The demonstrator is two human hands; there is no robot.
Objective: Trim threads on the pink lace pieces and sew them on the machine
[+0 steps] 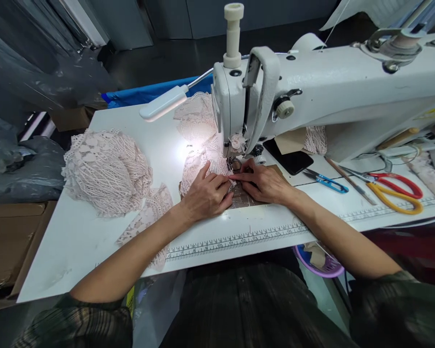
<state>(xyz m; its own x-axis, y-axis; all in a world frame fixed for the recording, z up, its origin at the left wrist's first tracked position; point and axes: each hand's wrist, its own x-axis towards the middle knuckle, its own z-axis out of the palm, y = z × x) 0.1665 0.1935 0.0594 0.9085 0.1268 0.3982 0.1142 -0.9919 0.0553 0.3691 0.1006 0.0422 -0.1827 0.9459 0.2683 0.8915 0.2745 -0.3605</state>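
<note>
Pale pink lace (205,162) lies under the head of a white sewing machine (235,101), lit by a small lamp. My left hand (206,193) rests on this lace, fingers stretched and slightly apart, just left of the presser foot (234,164). To the right of the foot, my right hand (264,182) has thumb and index finger closed at the lace's edge, its fingertips close to those of my left hand. The exact grip is partly hidden. A brown sheet (253,198) lies beneath the hands.
A large lace heap (107,171) sits left, with a loose lace piece (148,212) beside it. Right lie a black phone (293,158), blue thread snips (326,181) and scissors (395,195). A printed ruler (232,244) edges the table. A purple basket (326,270) stands below.
</note>
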